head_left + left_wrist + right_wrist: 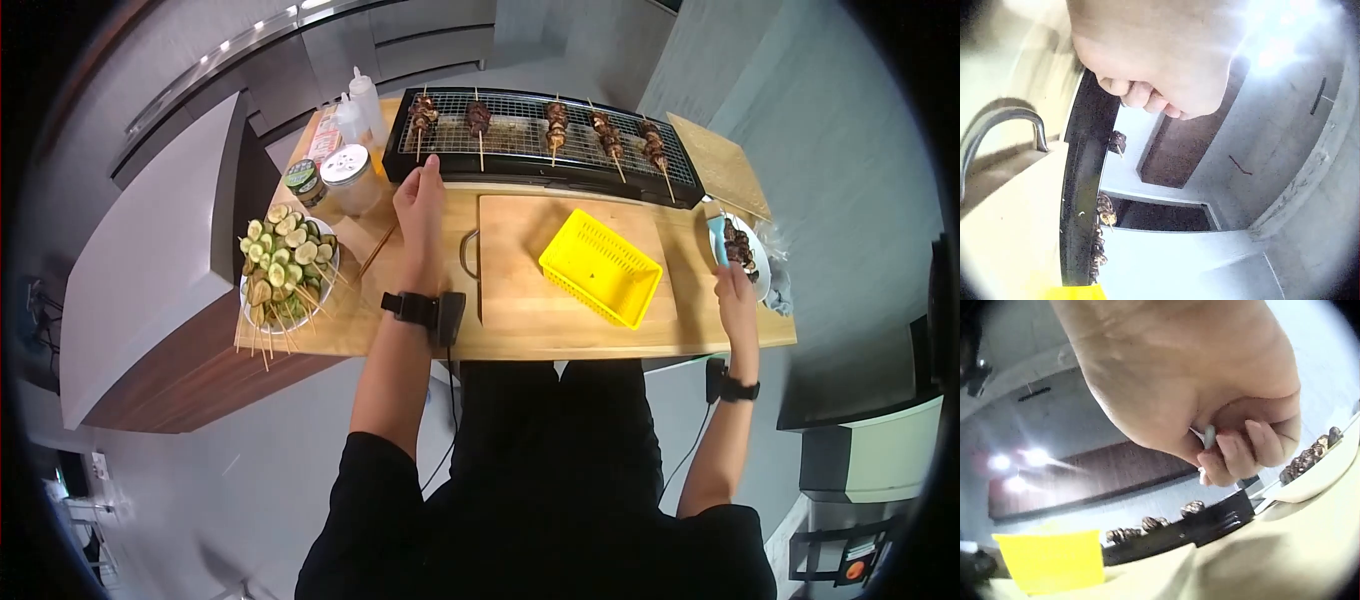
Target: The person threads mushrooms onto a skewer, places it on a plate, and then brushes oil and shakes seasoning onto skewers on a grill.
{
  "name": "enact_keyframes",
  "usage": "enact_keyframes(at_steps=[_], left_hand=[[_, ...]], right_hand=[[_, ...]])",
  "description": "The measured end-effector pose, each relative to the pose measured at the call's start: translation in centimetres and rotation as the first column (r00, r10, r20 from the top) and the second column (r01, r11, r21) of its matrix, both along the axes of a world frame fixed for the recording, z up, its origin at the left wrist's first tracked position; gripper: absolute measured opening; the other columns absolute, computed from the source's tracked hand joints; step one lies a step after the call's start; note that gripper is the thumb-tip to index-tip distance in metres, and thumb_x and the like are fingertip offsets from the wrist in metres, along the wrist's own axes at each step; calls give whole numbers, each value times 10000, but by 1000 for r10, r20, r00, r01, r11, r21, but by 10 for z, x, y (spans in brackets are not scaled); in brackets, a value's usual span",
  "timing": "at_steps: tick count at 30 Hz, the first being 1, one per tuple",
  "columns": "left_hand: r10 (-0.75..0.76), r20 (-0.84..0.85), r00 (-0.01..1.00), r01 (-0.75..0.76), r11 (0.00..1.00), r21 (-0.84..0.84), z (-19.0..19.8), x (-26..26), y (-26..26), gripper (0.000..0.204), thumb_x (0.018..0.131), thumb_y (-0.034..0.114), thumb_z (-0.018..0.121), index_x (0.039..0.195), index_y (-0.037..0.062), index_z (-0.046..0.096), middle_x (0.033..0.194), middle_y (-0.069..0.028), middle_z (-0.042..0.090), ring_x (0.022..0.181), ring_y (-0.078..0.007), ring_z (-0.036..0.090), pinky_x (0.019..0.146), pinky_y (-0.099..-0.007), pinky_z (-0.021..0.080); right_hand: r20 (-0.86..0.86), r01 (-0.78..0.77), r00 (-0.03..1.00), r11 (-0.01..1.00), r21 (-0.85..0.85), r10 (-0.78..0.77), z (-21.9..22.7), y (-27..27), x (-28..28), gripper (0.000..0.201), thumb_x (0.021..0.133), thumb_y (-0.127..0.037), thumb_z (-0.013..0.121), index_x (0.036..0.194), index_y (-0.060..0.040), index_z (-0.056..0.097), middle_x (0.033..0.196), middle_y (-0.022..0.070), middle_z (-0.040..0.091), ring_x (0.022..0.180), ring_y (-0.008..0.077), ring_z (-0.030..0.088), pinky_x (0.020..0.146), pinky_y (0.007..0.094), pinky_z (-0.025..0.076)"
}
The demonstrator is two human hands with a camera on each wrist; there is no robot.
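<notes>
My left hand (pixel 422 215) is at the grill's front left edge, fingers curled, pinching the lower end of the leftmost meat skewer (pixel 423 115). The left wrist view shows the curled fingers of the left hand (pixel 1154 69), but the skewer's stick is mostly hidden there. Over at the right, my right hand (pixel 737 305) grips a light blue brush (pixel 718 240), its head pointing toward the grill. That brush lies above the left side of a white plate (pixel 762 270) with dark meat pieces (pixel 738 248). In the right wrist view, fingers of the right hand (pixel 1235 444) curl round the handle.
A black grill (pixel 520 172) bears several meat skewers. In front, a yellow basket (pixel 600 268) rests on a wooden board (pixel 510 290) with a metal handle. To the left are a plate of cucumber skewers (pixel 285 255), a shaker jar (pixel 350 180), a small jar (pixel 304 182) and squeeze bottles (pixel 367 105).
</notes>
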State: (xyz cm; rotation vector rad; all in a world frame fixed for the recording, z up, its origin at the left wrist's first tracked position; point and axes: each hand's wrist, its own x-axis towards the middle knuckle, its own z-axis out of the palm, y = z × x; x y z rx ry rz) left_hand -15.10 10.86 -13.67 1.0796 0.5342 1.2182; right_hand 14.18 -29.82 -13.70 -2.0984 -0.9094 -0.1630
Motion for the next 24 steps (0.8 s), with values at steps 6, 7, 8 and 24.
enact_keyframes(at_steps=[6, 7, 8, 24], left_hand=[[-37, 67, 997, 34, 998, 47, 22, 14, -10, 445, 1062, 269, 620, 671, 160, 439, 644, 115, 355, 570, 1, 272, 510, -227, 185], [-48, 69, 996, 44, 997, 61, 23, 18, -8, 429, 1058, 269, 626, 678, 166, 458, 647, 114, 366, 567, -1, 276, 508, -228, 183], [-58, 64, 996, 53, 996, 75, 24, 22, -5, 412, 1054, 269, 633, 685, 172, 476, 650, 113, 377, 563, -3, 279, 506, -228, 181], [95, -47, 994, -92, 993, 75, 19, 20, 4, 399, 1067, 309, 617, 723, 158, 485, 642, 112, 381, 555, -4, 302, 502, -219, 209]], right_hand=[[-234, -117, 947, 914, 389, 221, 92, 56, -70, 292, 1100, -314, 497, 970, -79, 611, 691, -91, 381, 589, -2, 290, 532, 220, 186], [-227, -114, 946, 891, 440, 233, 104, 69, -76, 279, 1098, -307, 501, 971, -82, 607, 688, -91, 383, 587, -3, 289, 531, 216, 185], [-225, -108, 943, 864, 491, 245, 112, 81, -79, 266, 1096, -300, 505, 972, -86, 604, 685, -92, 385, 585, -4, 289, 529, 211, 183], [-4, -464, 710, 472, 749, 704, 200, 194, -53, 469, 1069, -275, 538, 1357, 92, 591, 698, -72, 342, 592, 27, 296, 520, 225, 209]])
